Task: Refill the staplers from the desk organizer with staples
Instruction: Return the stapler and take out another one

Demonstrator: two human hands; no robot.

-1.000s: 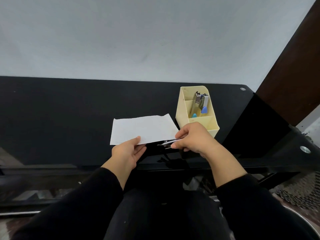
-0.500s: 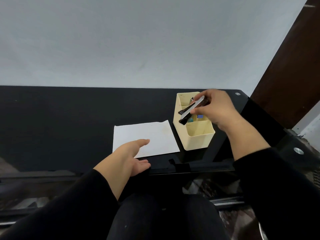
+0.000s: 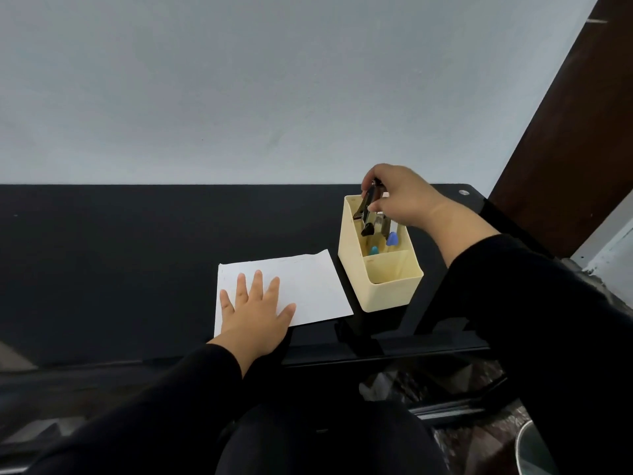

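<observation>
- The left hand point(image 3: 255, 310) lies flat with its fingers spread, pressing on a white paper sheet point(image 3: 308, 282) near the desk's front edge. It holds nothing.
- The right hand point(image 3: 400, 197) is well apart from it, above the cream desk organizer point(image 3: 380, 289), with its fingers curled round the top of a black stapler point(image 3: 368, 210).
- The black stapler stands nose down in the organizer's rear part, close to the left wall. I cannot tell whether it is loaded.
- 2 further pieces stand just beside it, a blue-tipped one point(image 3: 392, 238) and a teal-tipped one point(image 3: 374, 250). They are probably staplers.
- Assessment: no staples are in sight. At best 1 stapler is finished, and 2 appear to remain.
- The black desk point(image 3: 102, 269) stands against a grey wall, with a brown panel point(image 3: 565, 132) to the right and a metal bin point(image 3: 534, 450) below it.
- Obstruction: the rear compartment is crowded, so the neighbouring pieces could snag.
</observation>
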